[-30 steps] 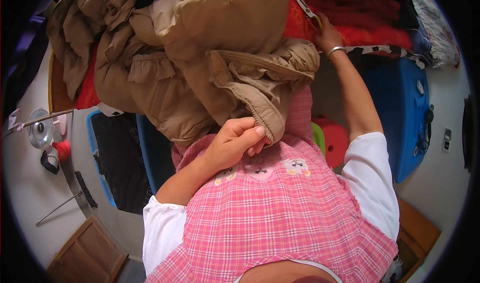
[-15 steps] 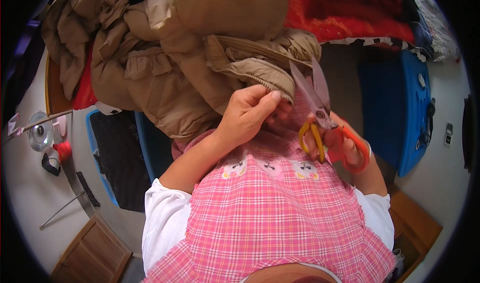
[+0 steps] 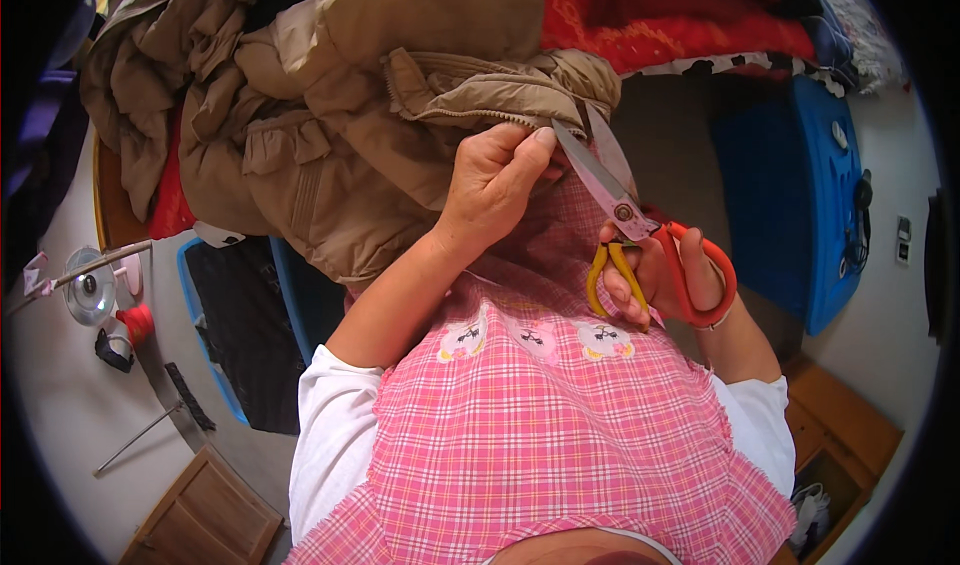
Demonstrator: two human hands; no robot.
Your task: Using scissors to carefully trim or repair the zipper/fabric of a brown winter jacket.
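A tan padded jacket (image 3: 360, 155) lies bunched in front of me, its zipper edge (image 3: 480, 115) turned toward me. My left hand (image 3: 495, 175) pinches the end of that zipper edge between thumb and fingers. My right hand (image 3: 670, 275) grips red-handled scissors (image 3: 612, 190), their blades parted and pointing up and left. The blade tips are at the cloth just right of my left fingertips; whether they touch it I cannot tell. A yellow-handled tool (image 3: 598, 280) is also in my right hand, its head hidden. A pink checked apron (image 3: 560, 425) covers my front.
Red cloth (image 3: 680, 25) lies beyond the jacket at far right. A blue plastic container (image 3: 790, 205) stands right, and a blue bin (image 3: 215, 365) with dark cloth stands left. Further left are a fan (image 3: 90, 285) and a wooden stool-like piece (image 3: 205, 515). Wooden furniture (image 3: 840, 435) is at lower right.
The scissors have moved up and left, bringing their blades to the zipper edge by my left fingers. My left hand and the held edge have shifted slightly up and left.
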